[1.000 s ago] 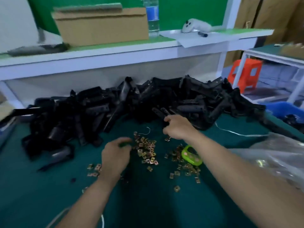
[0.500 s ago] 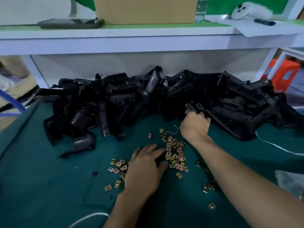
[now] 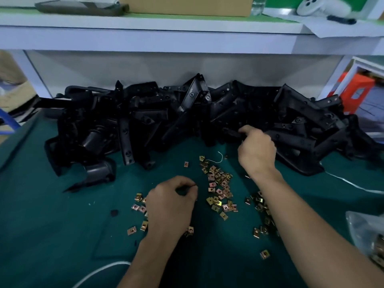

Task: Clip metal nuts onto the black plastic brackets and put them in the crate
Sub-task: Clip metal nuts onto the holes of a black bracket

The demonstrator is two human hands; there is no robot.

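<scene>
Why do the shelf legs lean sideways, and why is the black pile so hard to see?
Head view: the wide-angle lens makes the white shelf legs lean near the frame edges. Also in the head view, dim light merges the black brackets into one dark mass, while the brass nuts stand out brightly against the green table.

An assembly workshop: green bench heaped with black brackets, loose nuts, white shelf behind.

1. Brackets at 12 o'clock: black plastic, mostly matt.
2. Nuts at centre: shiny brass-coloured metal.
3. Worktop: dark green matt cover, smooth.
4. Bag at 4 o'clock: clear glossy plastic.
</scene>
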